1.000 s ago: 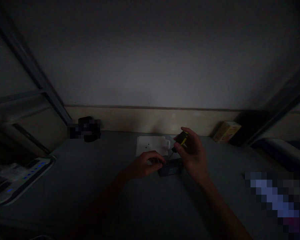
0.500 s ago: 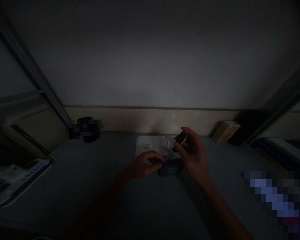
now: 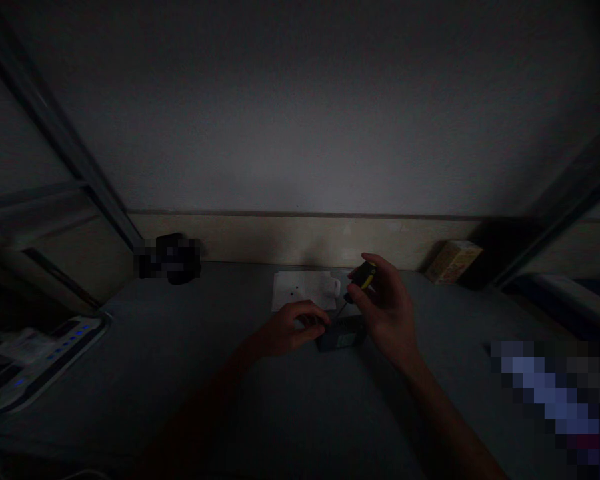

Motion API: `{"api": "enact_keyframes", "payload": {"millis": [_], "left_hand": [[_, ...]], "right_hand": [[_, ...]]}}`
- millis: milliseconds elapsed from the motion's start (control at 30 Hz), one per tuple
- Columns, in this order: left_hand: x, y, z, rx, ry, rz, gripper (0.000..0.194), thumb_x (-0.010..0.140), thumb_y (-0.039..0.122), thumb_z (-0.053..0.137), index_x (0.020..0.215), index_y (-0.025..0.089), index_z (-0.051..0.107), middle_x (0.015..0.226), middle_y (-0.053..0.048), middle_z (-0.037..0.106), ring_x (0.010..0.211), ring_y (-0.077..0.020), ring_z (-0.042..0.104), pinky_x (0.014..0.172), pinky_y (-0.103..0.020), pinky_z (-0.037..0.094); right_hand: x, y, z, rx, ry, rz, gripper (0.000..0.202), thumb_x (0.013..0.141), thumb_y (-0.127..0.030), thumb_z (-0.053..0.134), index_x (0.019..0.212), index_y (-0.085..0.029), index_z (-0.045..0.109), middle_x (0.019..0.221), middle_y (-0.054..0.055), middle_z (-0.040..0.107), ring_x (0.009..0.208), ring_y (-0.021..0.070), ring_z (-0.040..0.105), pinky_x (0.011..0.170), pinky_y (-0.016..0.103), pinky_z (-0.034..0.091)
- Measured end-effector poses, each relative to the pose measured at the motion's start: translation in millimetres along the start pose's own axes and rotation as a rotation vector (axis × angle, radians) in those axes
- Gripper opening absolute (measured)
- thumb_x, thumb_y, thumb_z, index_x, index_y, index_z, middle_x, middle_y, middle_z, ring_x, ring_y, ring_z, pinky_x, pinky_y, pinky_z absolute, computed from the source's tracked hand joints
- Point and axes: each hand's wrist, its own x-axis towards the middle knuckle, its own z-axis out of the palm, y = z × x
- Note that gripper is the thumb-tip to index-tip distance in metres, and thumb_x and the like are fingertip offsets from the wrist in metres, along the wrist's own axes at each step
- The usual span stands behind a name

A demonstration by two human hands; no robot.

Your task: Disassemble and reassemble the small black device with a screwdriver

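Observation:
A dark box-shaped device (image 3: 341,337) with a paler patch on its front stands on the grey table. My left hand (image 3: 293,330) is closed at its left end, with thumb and fingertips gripping the upper corner. In my right hand (image 3: 387,313) is a black and yellow screwdriver (image 3: 363,279), its handle held between thumb and fingers. The shaft slants down to the left and its tip meets the top of the device. Dim light hides what lies under the tip. Just behind, a white sheet of paper (image 3: 300,287) carries two small dark specks.
A small white object (image 3: 337,288) lies at the paper's right edge. To the left is a power strip (image 3: 55,363) with blue lights. A dark object (image 3: 180,260) stands at the back left, a printed carton (image 3: 453,261) at the back right. A wall closes off the back.
Both hands, the device and the screwdriver stay in nearly the same place. The screwdriver's handle looks slightly turned between the right fingers. The view has shifted very slightly.

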Motion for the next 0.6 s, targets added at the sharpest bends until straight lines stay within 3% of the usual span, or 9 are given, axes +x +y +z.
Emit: {"api": "enact_keyframes", "payload": {"millis": [600], "left_hand": [[0.0,0.5,0.2,-0.003,0.006,-0.007,0.018,0.096,0.029,0.067,0.11,0.019,0.073,0.106,-0.006,0.071,0.099,-0.0197,0.066,0.092,-0.033,0.05]], "right_hand": [[0.6,-1.0,0.9,0.017,-0.013,0.021,0.046,0.088,-0.027,0.074,0.131,-0.036,0.059,0.104,0.003,0.067,0.093,0.021,0.068,0.075,0.036,0.062]]}}
